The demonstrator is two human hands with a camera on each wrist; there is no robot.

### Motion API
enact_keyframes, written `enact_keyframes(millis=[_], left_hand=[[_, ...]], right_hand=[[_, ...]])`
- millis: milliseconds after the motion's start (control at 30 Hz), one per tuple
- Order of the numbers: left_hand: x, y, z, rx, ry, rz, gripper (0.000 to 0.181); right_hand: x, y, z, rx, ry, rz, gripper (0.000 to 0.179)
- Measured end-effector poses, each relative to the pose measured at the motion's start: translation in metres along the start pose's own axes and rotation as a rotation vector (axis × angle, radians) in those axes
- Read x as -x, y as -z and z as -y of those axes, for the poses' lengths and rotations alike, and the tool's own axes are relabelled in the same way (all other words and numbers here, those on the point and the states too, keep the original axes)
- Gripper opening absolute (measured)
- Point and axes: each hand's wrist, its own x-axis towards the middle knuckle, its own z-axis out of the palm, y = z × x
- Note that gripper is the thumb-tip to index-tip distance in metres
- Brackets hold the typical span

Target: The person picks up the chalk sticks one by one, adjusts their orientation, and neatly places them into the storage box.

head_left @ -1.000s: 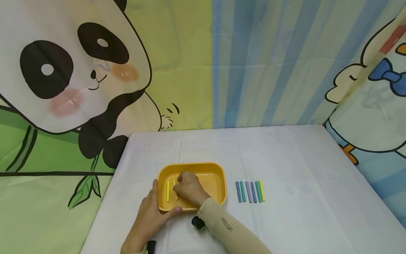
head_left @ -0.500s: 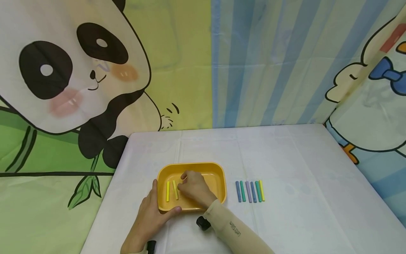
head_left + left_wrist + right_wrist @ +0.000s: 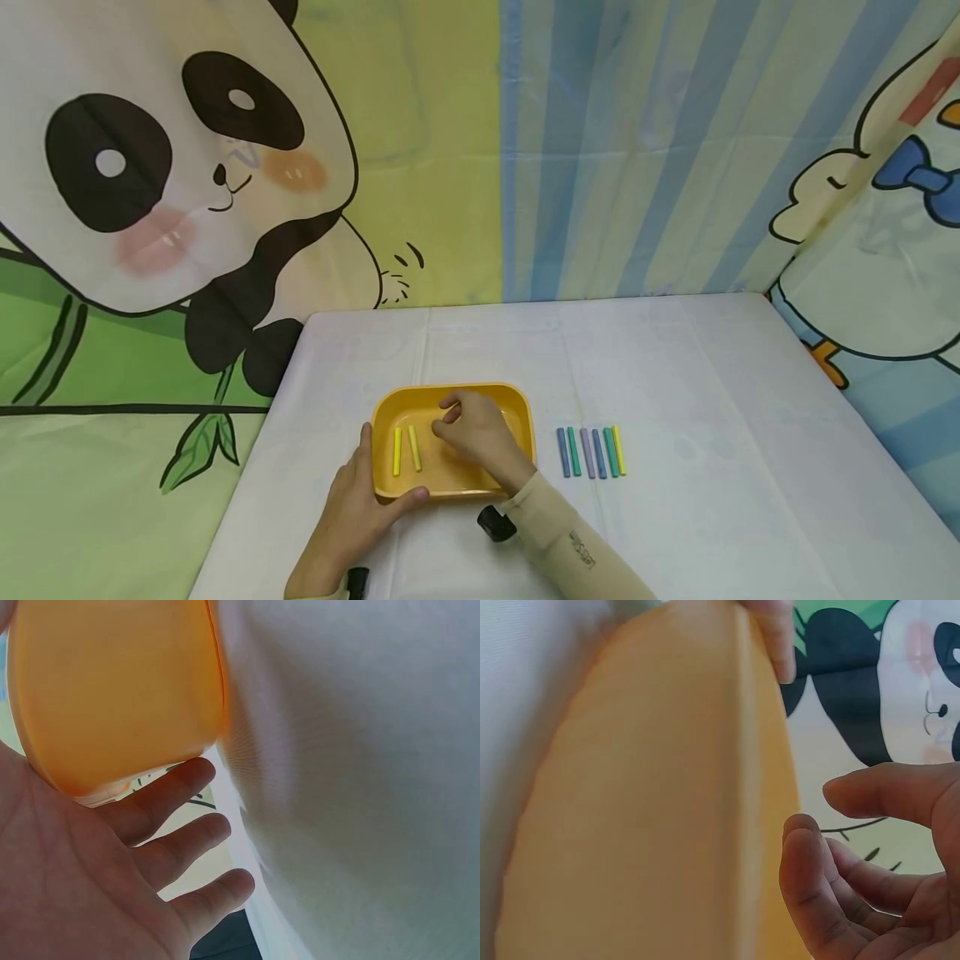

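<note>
A yellow-orange tray (image 3: 480, 488) stands on the table. Inside it, toward the left, lie two yellow chalk-like sticks, the left one (image 3: 397, 452) upright in view and the right one (image 3: 415, 448) slightly slanted. My left hand (image 3: 358, 500) rests against the tray's near left corner, thumb along the front and fingers beside the left wall; the left wrist view shows those fingers (image 3: 172, 851) fairly straight. Over the tray's right half is my right hand (image 3: 483, 433), nothing between its fingers. In the right wrist view thumb and forefinger stand apart, with the other fingers (image 3: 810, 892) loosely bent.
Right of the tray, several similar sticks lie in a row: a blue one (image 3: 563, 452), a green one (image 3: 574, 451), a purple one (image 3: 588, 453), then more blue, green and yellow. A white cloth (image 3: 712, 467) covers the table; a printed curtain (image 3: 420, 167) hangs behind.
My right hand has let go of the right yellow stick, its fingers parting, and has moved right and a little up across the tray. The left hand and tray stay put.
</note>
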Motion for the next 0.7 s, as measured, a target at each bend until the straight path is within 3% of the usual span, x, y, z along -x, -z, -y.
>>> enact_keyframes(millis=[700], left_hand=[[-0.001,0.000,0.000,0.001,-0.029,-0.015,0.134]], right_hand=[[0.014,0.045,-0.018,-0.062,0.054,-0.083,0.026]])
